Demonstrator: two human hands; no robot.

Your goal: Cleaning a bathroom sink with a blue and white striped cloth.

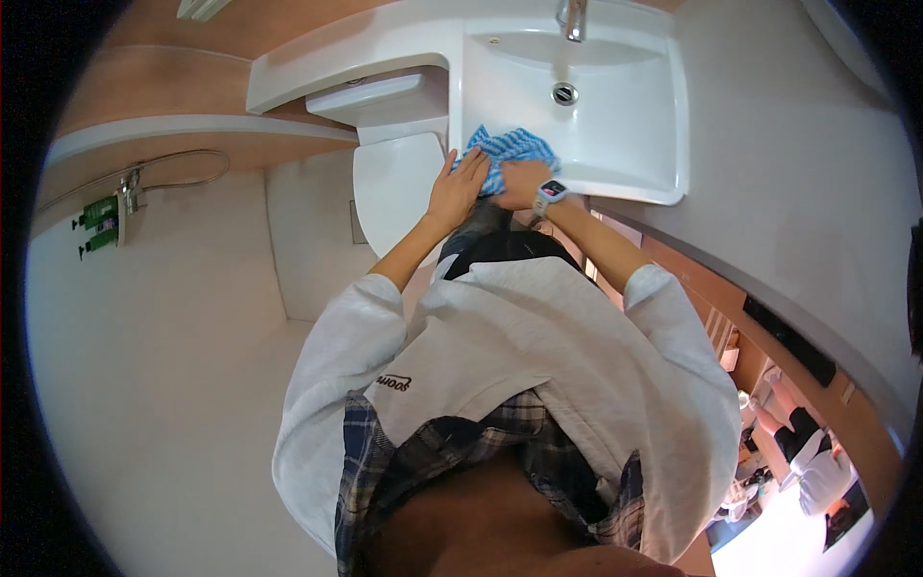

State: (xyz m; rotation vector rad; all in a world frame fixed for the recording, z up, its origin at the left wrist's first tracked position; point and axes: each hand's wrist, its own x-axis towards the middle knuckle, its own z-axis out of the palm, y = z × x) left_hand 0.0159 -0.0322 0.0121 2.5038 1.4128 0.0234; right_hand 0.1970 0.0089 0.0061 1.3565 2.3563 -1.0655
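A blue-and-white striped cloth lies bunched over the front left corner of the white washbasin. Against its left side rests my left hand, fingers stretched out along the cloth and the basin's edge. My right hand is curled and closed on the cloth's near part, its fingertips partly hidden. A watch with a light strap is on my right wrist. Long light sleeves are pushed up both forearms.
Left of the basin stands a toilet with its white lid down, below a white ledge. A chrome tap is at the basin's back. Green pump bottles and a shower hose hang far left. Another person shows beyond a doorway, lower right.
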